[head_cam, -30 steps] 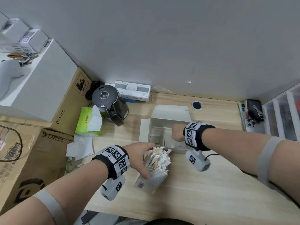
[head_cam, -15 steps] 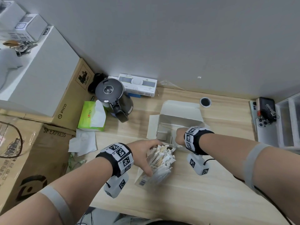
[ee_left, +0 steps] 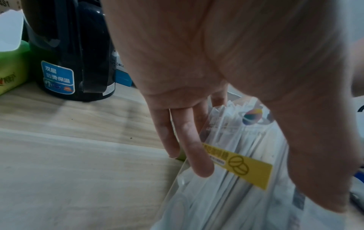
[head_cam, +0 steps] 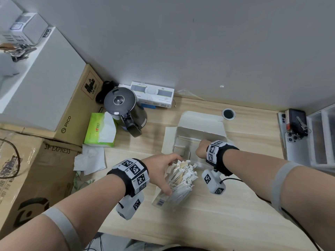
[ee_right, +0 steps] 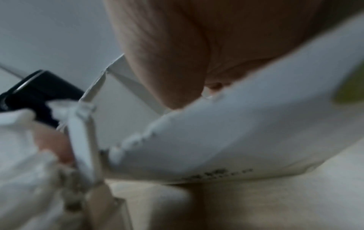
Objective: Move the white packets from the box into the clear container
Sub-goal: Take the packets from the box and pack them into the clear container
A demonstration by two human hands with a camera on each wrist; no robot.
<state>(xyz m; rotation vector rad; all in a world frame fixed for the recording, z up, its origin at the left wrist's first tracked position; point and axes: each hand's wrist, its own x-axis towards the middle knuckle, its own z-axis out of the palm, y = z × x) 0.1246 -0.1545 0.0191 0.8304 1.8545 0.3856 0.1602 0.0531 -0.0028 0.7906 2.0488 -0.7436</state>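
A clear container (head_cam: 161,201) stuffed with long white packets (head_cam: 183,173) stands tilted on the wooden desk. My left hand (head_cam: 173,174) grips it, thumb on the near wall and fingers (ee_left: 189,140) flat along the far wall beside a yellow label (ee_left: 246,168). Just behind it lies the open white box (head_cam: 198,131). My right hand (head_cam: 200,150) reaches down into the box, its fingers hidden behind the hand and the box wall (ee_right: 236,132). The right wrist view is blurred and shows only palm and cardboard. What lies in the box under the hand is hidden.
A dark kettle (head_cam: 125,109) and a green tissue pack (head_cam: 99,131) stand left of the box, with crumpled tissues (head_cam: 90,160) in front. A white carton (head_cam: 154,95) sits by the wall. Phones (head_cam: 293,136) and plastic drawers (head_cam: 322,134) are on the right. Cardboard boxes (head_cam: 54,160) line the desk's left edge.
The head view has shifted a little. My left hand keeps its hold on the container and my right hand stays inside the box.
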